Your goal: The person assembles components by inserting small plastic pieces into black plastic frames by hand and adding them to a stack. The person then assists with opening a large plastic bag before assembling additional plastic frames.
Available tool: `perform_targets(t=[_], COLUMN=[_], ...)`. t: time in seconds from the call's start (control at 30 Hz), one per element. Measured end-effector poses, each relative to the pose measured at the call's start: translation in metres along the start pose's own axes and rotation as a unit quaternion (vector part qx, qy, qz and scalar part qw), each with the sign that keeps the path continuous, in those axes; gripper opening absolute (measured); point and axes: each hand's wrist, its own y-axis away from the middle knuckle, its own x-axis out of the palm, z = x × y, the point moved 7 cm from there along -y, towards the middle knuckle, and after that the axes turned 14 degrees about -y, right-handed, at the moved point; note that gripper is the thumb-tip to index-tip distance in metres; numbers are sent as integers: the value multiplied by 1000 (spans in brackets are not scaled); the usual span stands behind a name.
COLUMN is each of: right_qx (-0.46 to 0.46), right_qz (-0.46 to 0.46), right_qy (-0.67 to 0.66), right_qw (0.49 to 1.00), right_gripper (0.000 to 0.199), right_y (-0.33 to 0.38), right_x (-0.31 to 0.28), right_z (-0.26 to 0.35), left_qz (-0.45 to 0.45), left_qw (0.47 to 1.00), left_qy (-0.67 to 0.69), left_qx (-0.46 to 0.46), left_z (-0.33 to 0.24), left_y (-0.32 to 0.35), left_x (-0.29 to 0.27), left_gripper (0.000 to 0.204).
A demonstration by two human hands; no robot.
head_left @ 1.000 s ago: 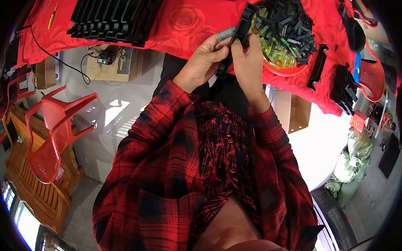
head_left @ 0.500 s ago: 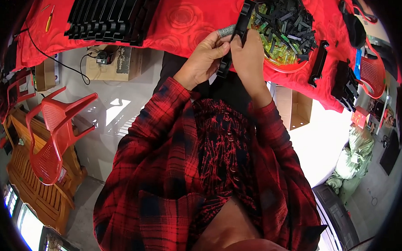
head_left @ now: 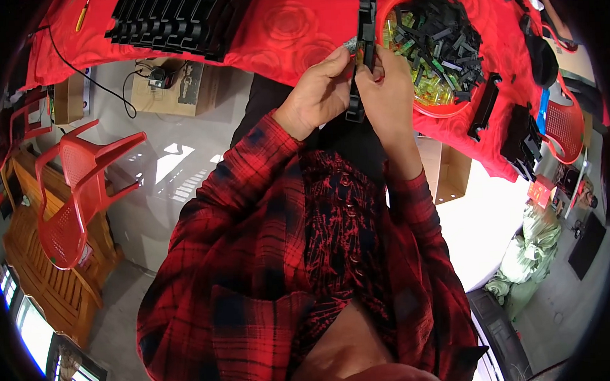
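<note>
A long black plastic part [head_left: 366, 28] is held upright between my two hands, over the table's front edge. My left hand [head_left: 320, 92] grips it from the left, with a grey wrapping on one finger. From the other side my right hand [head_left: 387, 87] closes on it, thumb pressed to its face; whether a small piece sits under those fingers is hidden. Just right of my hands stands a round red basin [head_left: 443, 110] filled with small black and clear yellowish plastic pieces [head_left: 441, 48].
A row of similar black parts [head_left: 171, 24] lies on the red tablecloth [head_left: 282, 27] at left, near a yellow-handled screwdriver [head_left: 82, 17]. More black parts [head_left: 521, 136] lie at the right edge. A red chair [head_left: 83, 178] and cardboard box [head_left: 181, 94] stand below.
The black part has turned from a slant to nearly upright, showing its channelled face. Both hands have shifted slightly right and stay on it. The whole view has shifted a little.
</note>
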Motion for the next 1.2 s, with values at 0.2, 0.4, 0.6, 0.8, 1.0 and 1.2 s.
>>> perform_targets(t=[0.2,0.4,0.6,0.8,1.0,1.2], right_qx=[30,24,-68,46,114,100], right_qz=[-18,-66,-109,-78,-45,-21], right_qy=[-54,-56,33,-135,-176,-142], right_qw=[998,996,991,987,977,985], right_gripper=[22,21,23,22,14,11], right_y=[2,1,4,3,4,2], right_x=[-2,-2,-6,-2,5,2], right_z=[-2,-8,7,-17,-33,-41], left_qz=[-61,14,118,25,-1,-52], left_qw=[997,1000,990,1000,999,988], left_qy=[-56,6,81,11,-51,-145], left_qx=[9,1,-5,-4,1,-13], left_z=[-2,3,3,3,5,-3], left_y=[3,-6,-3,0,-2,6], left_x=[4,3,11,9,5,19], left_gripper=[31,31,33,34,33,33])
